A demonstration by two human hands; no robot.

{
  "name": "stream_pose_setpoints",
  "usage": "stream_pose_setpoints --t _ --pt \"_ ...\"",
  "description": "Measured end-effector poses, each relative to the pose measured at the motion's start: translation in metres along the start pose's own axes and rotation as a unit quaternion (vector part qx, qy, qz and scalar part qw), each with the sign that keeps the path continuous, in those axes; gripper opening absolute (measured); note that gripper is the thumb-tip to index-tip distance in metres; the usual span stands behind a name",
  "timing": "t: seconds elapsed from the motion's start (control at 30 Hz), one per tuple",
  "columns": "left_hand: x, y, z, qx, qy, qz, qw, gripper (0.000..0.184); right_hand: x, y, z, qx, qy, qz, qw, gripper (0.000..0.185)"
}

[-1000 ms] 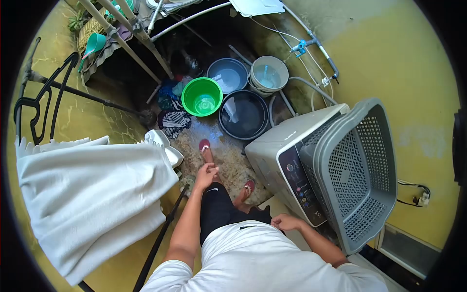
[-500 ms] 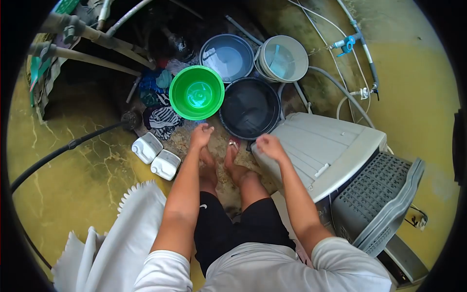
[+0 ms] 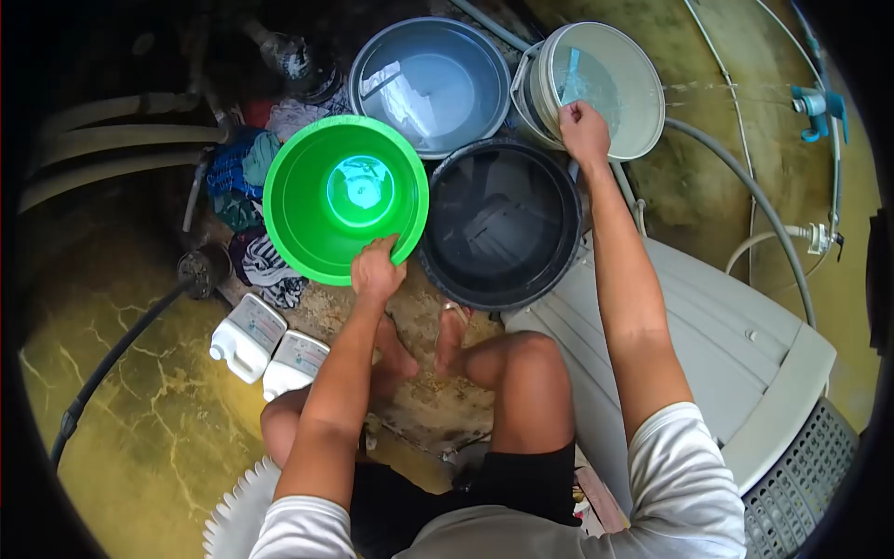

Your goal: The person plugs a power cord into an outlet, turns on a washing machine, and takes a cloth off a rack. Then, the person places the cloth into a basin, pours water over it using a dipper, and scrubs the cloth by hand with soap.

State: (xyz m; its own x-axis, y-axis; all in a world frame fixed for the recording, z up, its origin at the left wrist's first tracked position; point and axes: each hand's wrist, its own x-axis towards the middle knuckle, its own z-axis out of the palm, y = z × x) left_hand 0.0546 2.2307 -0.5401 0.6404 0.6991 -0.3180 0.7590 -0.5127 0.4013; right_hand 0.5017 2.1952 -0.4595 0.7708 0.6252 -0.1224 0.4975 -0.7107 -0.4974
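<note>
Your left hand (image 3: 377, 272) clasped green basin (image 3: 303, 210) by near rim, likely for steadiness; basin sat beside black basin (image 3: 507, 300), within reach. Your right hand (image 3: 585, 132) overlapped white bucket (image 3: 644, 93); its grip unclear.

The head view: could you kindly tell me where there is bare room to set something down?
Bare room shows on the washing machine's lid beside the right forearm, and on a floor patch between the legs. Ahead is crowded: green basin, black basin, grey basin and white bucket stand close together, clothes left of the green basin, whose rim the left hand holds.
</note>
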Motion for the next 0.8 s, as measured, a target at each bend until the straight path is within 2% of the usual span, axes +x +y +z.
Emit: stream_pose_setpoints --t 0.03,0.1,0.2,0.3,0.43,0.47,0.57,0.6,0.67,0.7,0.8 --pt "0.003 0.001 -0.002 0.000 0.006 0.004 1.000 0.045 0.003 -0.002 0.003 -0.017 0.019 0.010 1.000 0.025" --pt "0.001 0.010 -0.004 -0.018 0.012 -0.048 0.999 0.040 0.009 -0.005 0.007 -0.053 0.052 0.027 0.997 0.026" --pt "0.001 0.014 -0.001 0.014 0.071 -0.048 0.996 0.035 0.015 -0.007 0.025 -0.047 0.082 -0.044 0.995 0.031" --pt "0.002 0.016 -0.008 0.010 0.010 -0.074 0.997 0.036 0.010 -0.012 0.028 -0.140 0.100 -0.022 0.985 0.034" --pt "-0.002 0.009 0.005 0.022 0.032 -0.059 0.997 0.039 0.014 -0.005 0.036 -0.144 0.127 -0.036 0.981 0.034" --pt "-0.001 0.014 -0.005 0.019 -0.003 -0.090 0.996 0.045 0.013 -0.008 0.032 -0.166 0.114 -0.021 0.979 0.035" --pt "-0.003 0.010 0.000 -0.026 0.037 -0.069 0.997 0.041 0.021 0.010 0.032 -0.132 0.115 -0.061 0.983 0.037" --pt "-0.003 0.009 0.006 -0.085 0.051 -0.079 0.992 0.043 0.029 0.016 0.035 -0.116 0.116 -0.079 0.983 0.038" --pt "0.004 0.002 0.006 -0.103 0.011 -0.008 0.995 0.067 0.042 0.044 0.043 -0.087 0.102 -0.122 0.983 0.039" --pt "0.000 0.000 0.007 -0.121 0.124 0.069 0.982 0.077 0.053 0.061 0.047 -0.070 0.098 -0.149 0.981 0.040" --pt "-0.088 0.069 -0.161 -0.210 0.285 0.147 0.924 0.069 0.111 0.123 0.077 -0.017 0.086 -0.221 0.971 0.042"
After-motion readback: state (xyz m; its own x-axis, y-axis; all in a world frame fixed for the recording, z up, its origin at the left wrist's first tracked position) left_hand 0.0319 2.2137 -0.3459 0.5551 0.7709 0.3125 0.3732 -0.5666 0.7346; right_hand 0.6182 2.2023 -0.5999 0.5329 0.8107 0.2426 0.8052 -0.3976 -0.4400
